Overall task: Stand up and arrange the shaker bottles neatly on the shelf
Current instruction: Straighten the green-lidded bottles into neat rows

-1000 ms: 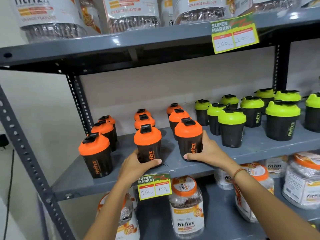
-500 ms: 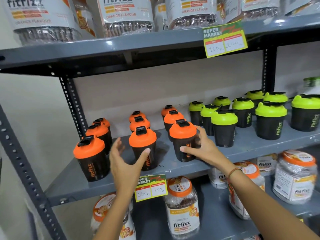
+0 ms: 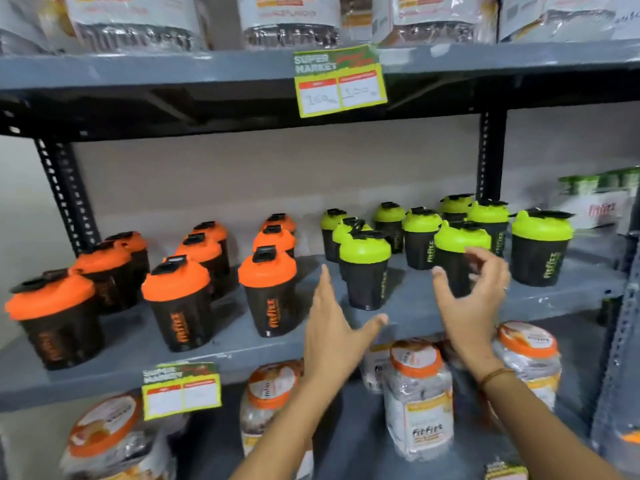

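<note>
Evidently the person is aiming at the green group next: both hands are raised in front of the shelf (image 3: pixel 408 303), spread and holding nothing. The left hand (image 3: pixel 332 336) is flat, fingers pointing up, thumb out toward the front green bottle (image 3: pixel 365 270), close to it but apart. The right hand (image 3: pixel 472 299) is cupped in front of the second green bottle (image 3: pixel 457 251), fingers curled as if to close round its body; whether they touch it cannot be told through the blur.

All the shakers stand upright on the middle shelf. Orange bottles (image 3: pixel 178 299) fill the left part in three fairly even files running front to back. Green ones cluster on the right, less regular, with uneven gaps, which is likely why the hands go there. Each shaker has a dark, tapering body with a printed logo, a domed coloured lid and a black flip cap. Jars (image 3: pixel 417 400) sit on the shelf below.
</note>
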### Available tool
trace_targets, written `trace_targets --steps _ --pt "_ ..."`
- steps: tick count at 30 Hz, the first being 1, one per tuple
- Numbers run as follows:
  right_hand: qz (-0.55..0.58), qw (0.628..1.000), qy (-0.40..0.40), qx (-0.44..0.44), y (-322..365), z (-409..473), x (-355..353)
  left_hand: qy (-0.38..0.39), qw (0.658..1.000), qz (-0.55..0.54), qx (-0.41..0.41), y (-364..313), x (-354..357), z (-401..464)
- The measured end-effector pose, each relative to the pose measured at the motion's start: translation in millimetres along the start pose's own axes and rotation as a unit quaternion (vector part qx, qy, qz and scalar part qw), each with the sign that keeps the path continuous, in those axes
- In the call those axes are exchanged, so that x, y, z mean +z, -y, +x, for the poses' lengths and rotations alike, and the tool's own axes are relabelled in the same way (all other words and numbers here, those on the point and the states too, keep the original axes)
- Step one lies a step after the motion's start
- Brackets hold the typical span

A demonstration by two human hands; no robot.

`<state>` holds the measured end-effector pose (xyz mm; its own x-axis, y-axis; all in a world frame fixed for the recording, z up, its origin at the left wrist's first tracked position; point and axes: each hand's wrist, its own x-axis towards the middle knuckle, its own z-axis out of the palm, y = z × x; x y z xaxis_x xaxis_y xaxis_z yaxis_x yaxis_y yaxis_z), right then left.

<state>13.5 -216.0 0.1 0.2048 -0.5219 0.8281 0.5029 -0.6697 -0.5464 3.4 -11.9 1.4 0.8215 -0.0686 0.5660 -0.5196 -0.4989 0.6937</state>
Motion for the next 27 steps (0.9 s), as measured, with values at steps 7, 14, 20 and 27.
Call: trace_targets --steps 7,14,20,27 --pt "-0.060 0.969 0.211 0.115 -88 50 -30 -0.075 0.990 0.013 -0.115 -10 56 51" --pt "-0.123 0.918 0.370 0.073 -116 78 -27 -0.109 0.980 0.027 -0.163 -7 65 68" --pt "-0.079 0.904 0.410 0.092 -119 86 -33 -0.089 0.982 -0.036 -0.163 -3 60 65" --pt "-0.104 0.911 0.393 0.067 -119 80 -31 -0.028 0.978 -0.131 -0.161 -3 51 58"
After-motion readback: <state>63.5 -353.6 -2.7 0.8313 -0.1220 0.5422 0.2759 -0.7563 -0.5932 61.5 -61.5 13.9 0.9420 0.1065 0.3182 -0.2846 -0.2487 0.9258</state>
